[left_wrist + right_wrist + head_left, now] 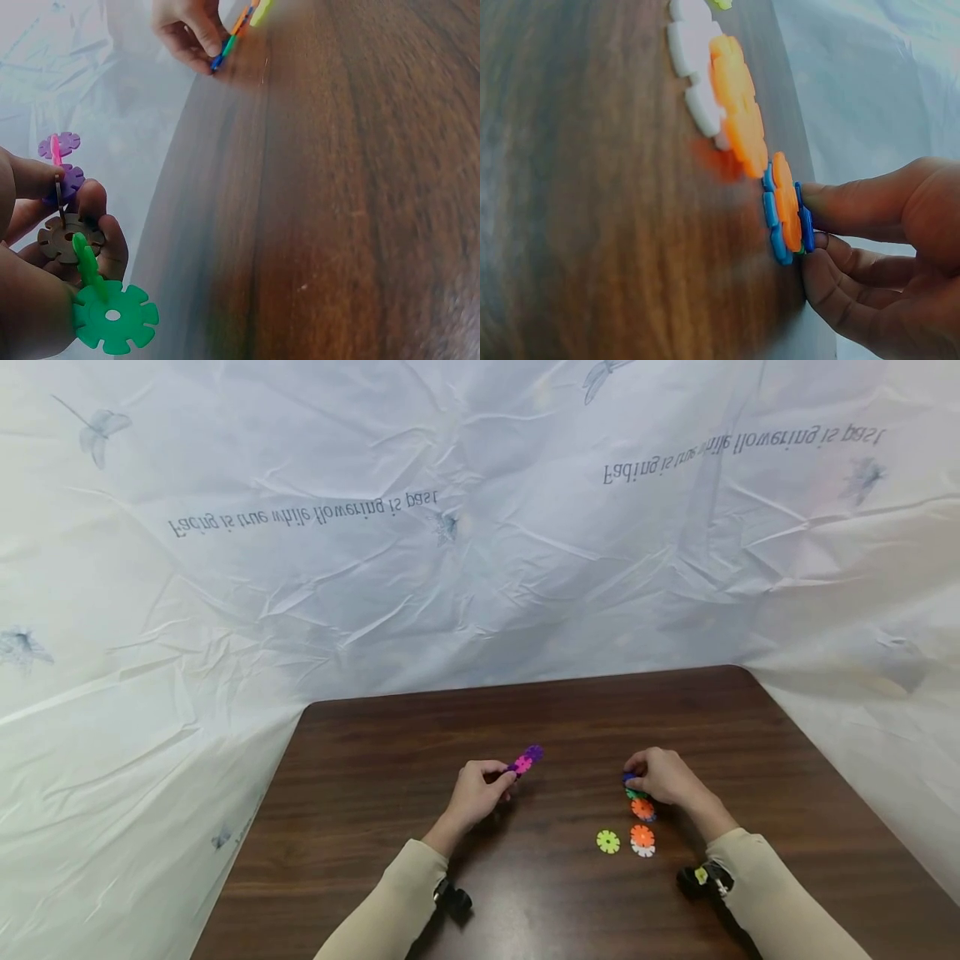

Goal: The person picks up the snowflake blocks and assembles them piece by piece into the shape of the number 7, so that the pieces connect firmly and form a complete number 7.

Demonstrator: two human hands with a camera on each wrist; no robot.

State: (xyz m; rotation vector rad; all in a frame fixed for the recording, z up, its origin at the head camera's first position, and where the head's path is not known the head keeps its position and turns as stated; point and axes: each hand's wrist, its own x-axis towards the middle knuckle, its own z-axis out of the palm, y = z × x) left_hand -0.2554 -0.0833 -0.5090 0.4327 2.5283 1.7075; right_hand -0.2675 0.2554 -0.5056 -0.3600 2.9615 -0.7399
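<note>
My left hand [472,795] holds up a linked chain of notched plastic discs above the table. In the head view its pink disc [522,765] and purple end disc [534,752] show past the fingers. The left wrist view also shows a brown disc [71,238] and a green disc [116,316] on the chain. On the right, my right hand [670,775] pinches a dark blue notched disc [807,225] between thumb and fingers. Beside those fingers lie a green disc [636,794] and an orange disc [642,809], with a lighter blue disc [771,214] partly under the orange one.
Nearer on the brown wooden table [555,885], another orange disc [642,835] overlaps a white disc [643,851]. A yellow-green disc [608,842] lies left of them. White printed sheeting [450,577] hangs behind and at the sides. Each wrist carries a black camera mount [453,902].
</note>
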